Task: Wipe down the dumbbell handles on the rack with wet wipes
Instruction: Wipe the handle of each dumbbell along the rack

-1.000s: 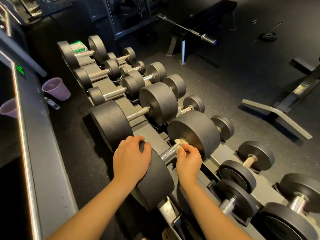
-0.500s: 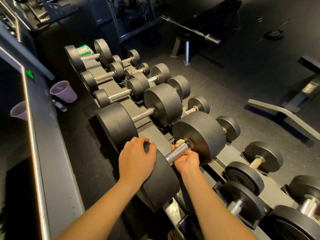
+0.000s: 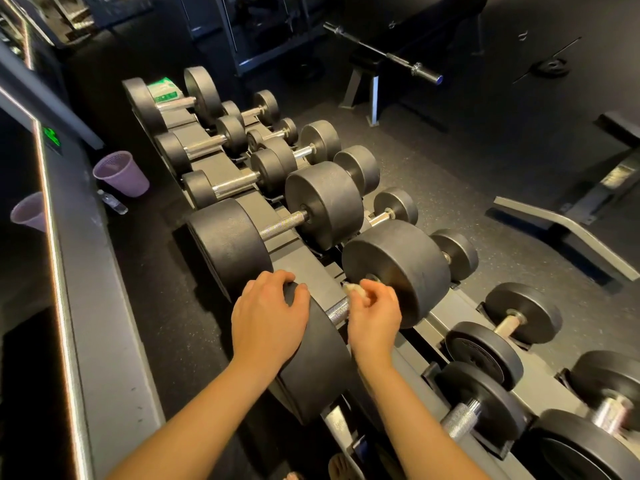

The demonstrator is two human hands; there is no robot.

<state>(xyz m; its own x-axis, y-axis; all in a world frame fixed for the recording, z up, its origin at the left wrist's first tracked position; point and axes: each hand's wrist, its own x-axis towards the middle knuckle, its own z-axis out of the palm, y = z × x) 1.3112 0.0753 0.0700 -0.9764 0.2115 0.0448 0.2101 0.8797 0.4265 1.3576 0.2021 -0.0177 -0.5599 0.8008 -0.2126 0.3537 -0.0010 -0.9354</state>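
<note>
We are resting our left hand (image 3: 268, 322) on the near head of the big dumbbell (image 3: 398, 271), its grip curling over the rim. Our right hand (image 3: 374, 313) is holding a crumpled wet wipe (image 3: 356, 289) at the knurled handle (image 3: 337, 310), just beside the far head, grip clamped on it. The dumbbell is lying on the rack (image 3: 301, 263). A green wipes pack (image 3: 164, 91) is sitting on the farthest dumbbell's handle.

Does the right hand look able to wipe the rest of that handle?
Probably yes: the right hand pinches the wipe on the handle; its bare stretch toward the left hand's weight is unobstructed.
</note>
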